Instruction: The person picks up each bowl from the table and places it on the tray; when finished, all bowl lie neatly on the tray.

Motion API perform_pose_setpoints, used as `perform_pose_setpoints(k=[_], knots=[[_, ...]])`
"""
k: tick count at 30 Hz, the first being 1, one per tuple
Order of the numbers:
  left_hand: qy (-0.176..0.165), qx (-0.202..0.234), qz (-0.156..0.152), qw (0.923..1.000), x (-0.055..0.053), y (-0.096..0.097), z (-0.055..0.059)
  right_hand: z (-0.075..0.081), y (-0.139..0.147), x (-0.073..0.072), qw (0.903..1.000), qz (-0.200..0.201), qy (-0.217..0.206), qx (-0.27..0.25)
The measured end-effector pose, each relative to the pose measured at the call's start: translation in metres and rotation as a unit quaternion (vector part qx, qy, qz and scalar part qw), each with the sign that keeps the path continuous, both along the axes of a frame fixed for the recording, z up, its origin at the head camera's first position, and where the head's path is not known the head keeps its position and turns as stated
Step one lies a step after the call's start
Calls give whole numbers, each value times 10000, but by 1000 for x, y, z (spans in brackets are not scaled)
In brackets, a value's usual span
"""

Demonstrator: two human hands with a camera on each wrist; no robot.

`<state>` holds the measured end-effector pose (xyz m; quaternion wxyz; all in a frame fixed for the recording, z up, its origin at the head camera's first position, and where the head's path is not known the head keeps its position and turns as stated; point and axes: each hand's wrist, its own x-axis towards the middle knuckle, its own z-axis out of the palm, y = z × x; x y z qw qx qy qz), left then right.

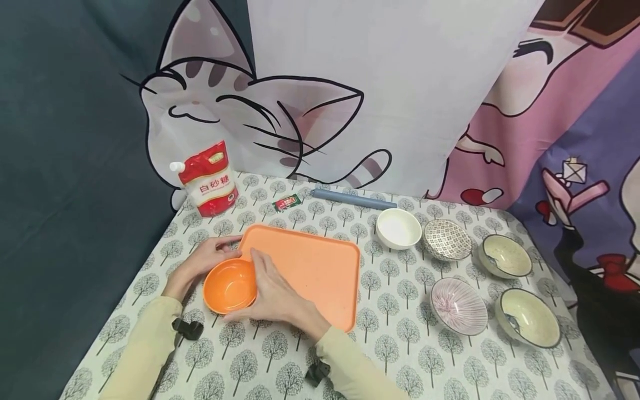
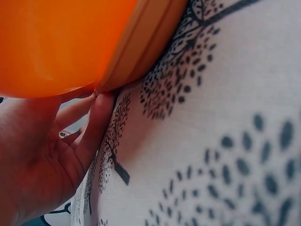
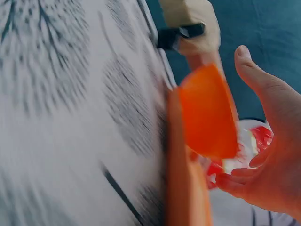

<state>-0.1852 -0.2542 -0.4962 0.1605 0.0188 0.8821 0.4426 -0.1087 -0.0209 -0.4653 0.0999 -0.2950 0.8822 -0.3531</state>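
Observation:
An orange bowl (image 1: 231, 288) overlaps the left edge of a flat orange tray (image 1: 310, 261) in the head view. My left hand (image 1: 212, 256) lies at the bowl's far left side, fingers reaching to the tray's corner. In the left wrist view its fingertips (image 2: 101, 101) are right at the tray's lower edge, beneath the bowl; the thumb is hidden. My right hand (image 1: 272, 291) spreads wide at the bowl's right side, over the tray. The right wrist view shows that hand (image 3: 268, 155) apart from the bowl (image 3: 207, 115), thumb and fingers spread, holding nothing.
A red-and-white sugar pouch (image 1: 212, 180) stands at the back left. Near the back lie a small green-and-red packet (image 1: 286, 203) and a grey-blue bar (image 1: 354, 199). To the right are a white bowl (image 1: 398, 228) and several patterned bowls, including a pink-striped bowl (image 1: 458, 306).

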Motion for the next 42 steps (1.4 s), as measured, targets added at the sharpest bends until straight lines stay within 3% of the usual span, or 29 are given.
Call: perform_pose_setpoints(k=[4,9,16,22,28,42], knots=[[-21,56,64,10000,1,1,1,17,29,-8,9997,-198,-136,-54],[-101,57,108,9999,0,1,-3,34,70,-18,9984,-560,-4,-33],[-69,153,74,9998,1,-2,-4,47,115,-37,9921,-1243,177,-70],[1,249,75,9997,2,-1,-6,46,157,-61,9853,-1560,652,-257],[106,289,52,9995,2,-1,-8,43,204,-84,9750,-1968,1035,-58],[203,225,-27,9995,2,-2,-7,26,279,-110,9542,-2987,158,96]])
